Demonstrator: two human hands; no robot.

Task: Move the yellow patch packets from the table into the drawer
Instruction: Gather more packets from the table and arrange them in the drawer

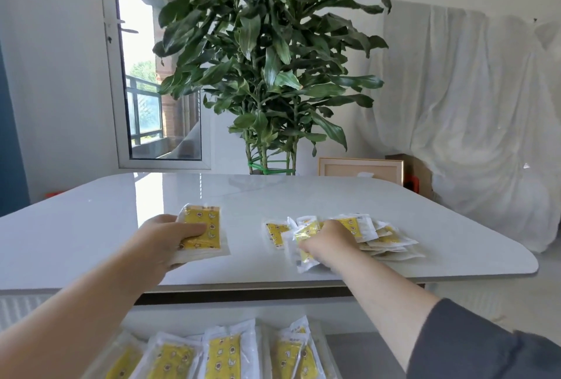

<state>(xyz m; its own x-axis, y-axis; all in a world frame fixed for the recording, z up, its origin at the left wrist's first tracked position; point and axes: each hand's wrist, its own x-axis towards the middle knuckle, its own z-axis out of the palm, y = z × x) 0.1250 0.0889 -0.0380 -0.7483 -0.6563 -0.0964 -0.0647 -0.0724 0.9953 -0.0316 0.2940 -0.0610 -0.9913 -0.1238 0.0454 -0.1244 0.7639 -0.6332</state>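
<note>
A tall leafy plant (267, 54) stood between a glazed door (158, 90) and a draped white sheet (470, 105), a wooden frame (361, 167) just beside it.

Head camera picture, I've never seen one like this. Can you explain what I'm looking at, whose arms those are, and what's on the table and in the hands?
There is no machine here. The single picture comes from a wide-angle camera worn on a person's head, looking forward and down, so the two bare arms reaching in from the bottom are the wearer's own. The left hand grips a stack of yellow packets lying on the white table. The right hand holds a bunch of packets taken from a loose pile spread out further right. At the bottom edge, below the table, is an open drawer with a row of packets of the same kind already in it. Behind the table stands a big leafy plant.
</note>
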